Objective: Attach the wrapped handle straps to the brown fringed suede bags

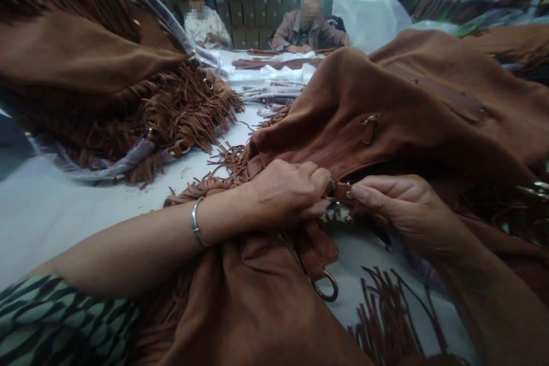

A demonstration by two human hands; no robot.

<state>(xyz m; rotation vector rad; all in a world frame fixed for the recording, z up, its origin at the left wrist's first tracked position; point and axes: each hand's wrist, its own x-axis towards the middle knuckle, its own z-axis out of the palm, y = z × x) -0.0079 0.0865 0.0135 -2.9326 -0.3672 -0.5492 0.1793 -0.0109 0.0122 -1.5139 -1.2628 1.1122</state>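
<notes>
Between my two hands runs a short brown leather strap (342, 190) with brass rivets. My right hand (397, 197) pinches its right end between thumb and fingers. At the strap's other end, my left hand (289, 191) is closed around a metal fitting (331, 186), mostly hidden by the curled fingers. Behind the hands lies a brown suede bag (355, 103) with a zipped pocket. Below them another piece of brown suede bag (253, 303) spreads toward me. A leather tab (315, 246) with a metal ring (328, 286) hangs beside it.
Fringed brown bags (86, 63) with plastic-wrapped handles are piled at the left on a white table (55, 217). Loose fringe (386, 314) lies at the lower right. Two people sit across the table, one in a pinkish-brown jacket (287, 31). Stacked cartons (251, 11) stand behind.
</notes>
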